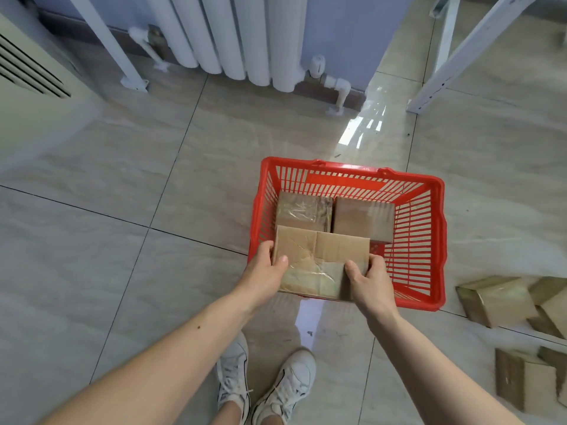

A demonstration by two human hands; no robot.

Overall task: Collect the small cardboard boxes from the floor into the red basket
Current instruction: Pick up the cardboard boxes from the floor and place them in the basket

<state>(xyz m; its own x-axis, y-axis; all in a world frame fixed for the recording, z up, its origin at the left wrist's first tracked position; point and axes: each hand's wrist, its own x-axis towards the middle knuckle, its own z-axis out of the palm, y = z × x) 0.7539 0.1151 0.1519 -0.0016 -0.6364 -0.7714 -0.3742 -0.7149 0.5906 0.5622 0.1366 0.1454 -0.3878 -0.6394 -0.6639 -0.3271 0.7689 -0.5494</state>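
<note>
Cardboard box [319, 262] clamped between left hand [266, 273] and right hand [369, 282], held over near-left corner of red basket [435, 240]; long axis crosswise, parallel to near rim; two boxes [334, 214] already along far wall.

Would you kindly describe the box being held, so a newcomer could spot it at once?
Find the red basket on the tiled floor. Over its near edge, the left hand and right hand grip a flat cardboard box. Unlike the two boxes resting inside, it is wider and held up.
</note>
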